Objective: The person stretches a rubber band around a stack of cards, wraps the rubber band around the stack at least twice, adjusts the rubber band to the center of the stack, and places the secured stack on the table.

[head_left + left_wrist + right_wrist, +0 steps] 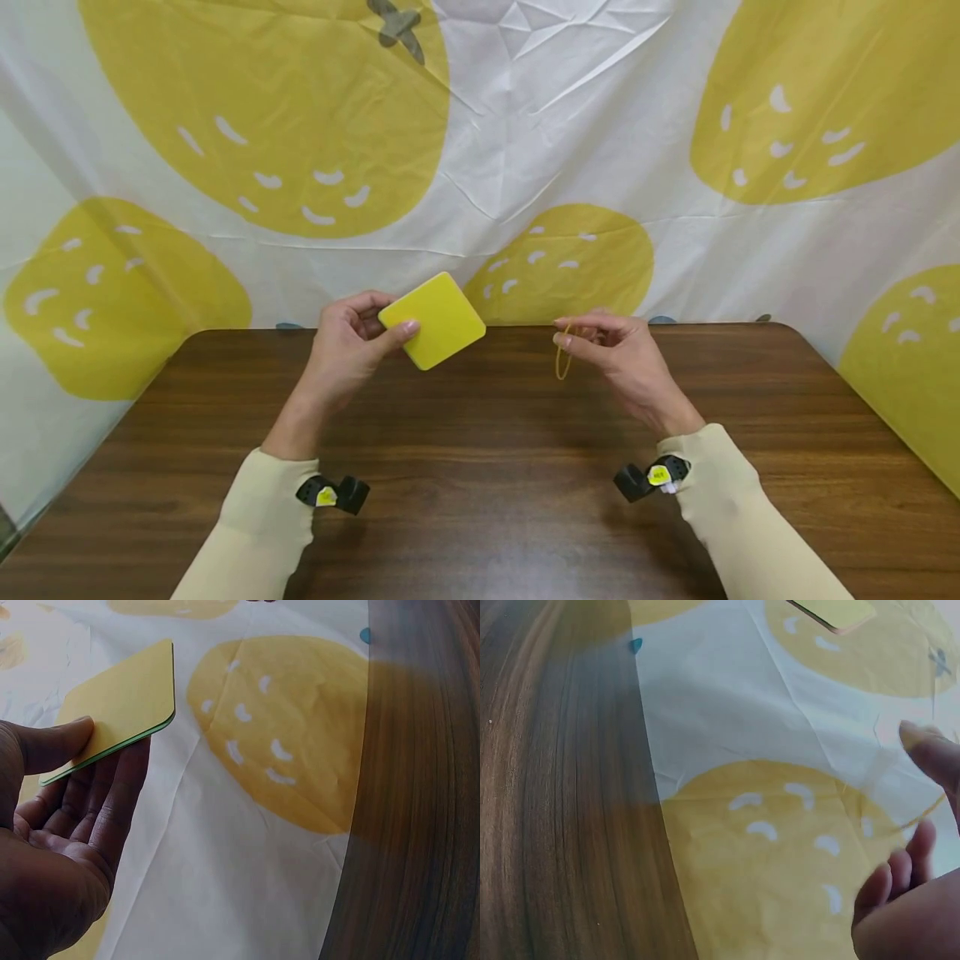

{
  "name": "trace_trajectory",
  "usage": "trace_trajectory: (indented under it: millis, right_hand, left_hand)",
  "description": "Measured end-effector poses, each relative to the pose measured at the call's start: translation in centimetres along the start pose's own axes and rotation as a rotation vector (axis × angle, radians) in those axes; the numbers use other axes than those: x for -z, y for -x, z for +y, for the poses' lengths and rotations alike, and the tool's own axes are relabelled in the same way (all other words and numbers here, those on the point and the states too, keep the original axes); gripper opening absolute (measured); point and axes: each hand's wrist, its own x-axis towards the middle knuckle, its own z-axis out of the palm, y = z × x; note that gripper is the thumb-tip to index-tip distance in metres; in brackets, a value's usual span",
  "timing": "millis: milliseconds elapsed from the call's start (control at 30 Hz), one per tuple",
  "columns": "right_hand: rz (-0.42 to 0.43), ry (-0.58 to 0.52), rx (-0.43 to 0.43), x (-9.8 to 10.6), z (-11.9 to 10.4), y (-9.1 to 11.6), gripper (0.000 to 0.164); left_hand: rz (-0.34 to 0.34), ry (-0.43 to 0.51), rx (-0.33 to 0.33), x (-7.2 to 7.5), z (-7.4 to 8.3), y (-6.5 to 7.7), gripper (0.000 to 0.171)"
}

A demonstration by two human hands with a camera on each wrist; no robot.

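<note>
My left hand [341,350] holds a square yellow card [438,323] with rounded corners, raised above the far part of the table. The thumb lies on its yellow face and the fingers are behind it. Along the card's lower edge [135,740] the left wrist view shows a thin green layer. Off to the right, my right hand [630,358] pinches a thin yellow-orange rubber band [561,377] between thumb and fingers, and the loop hangs down. In the right wrist view only part of that band [924,815] shows. Card and band are apart.
Below both hands is a dark brown wooden table [480,500]. A white cloth [510,150] printed with large yellow fruit hangs behind its far edge. Each wrist wears a black strapped camera [351,495] over a cream sleeve [251,533].
</note>
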Motion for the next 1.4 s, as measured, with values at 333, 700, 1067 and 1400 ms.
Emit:
trace_trajectory:
  millis: [333,700,1067,1400]
  right_hand:
    - [-0.016,0.257,-0.043,-0.2,-1.5,0.2,0.047]
    - [-0.286,0.443,0.012,-0.3,-1.9,0.6,0.074]
    - [-0.397,0.473,0.075,-1.4,-2.5,1.1,0.090]
    - [-0.448,0.448,0.075,-2.1,-2.9,1.5,0.094]
  left_hand:
    - [-0.028,-0.020,-0.009,-0.1,0.1,0.0,0.027]
    - [-0.264,0.067,0.187,-1.2,0.0,0.4,0.027]
    - [-0.383,0.165,0.357,-2.9,-0.5,0.7,0.029]
    - [-0.428,0.204,0.380,-3.6,-0.5,0.8,0.030]
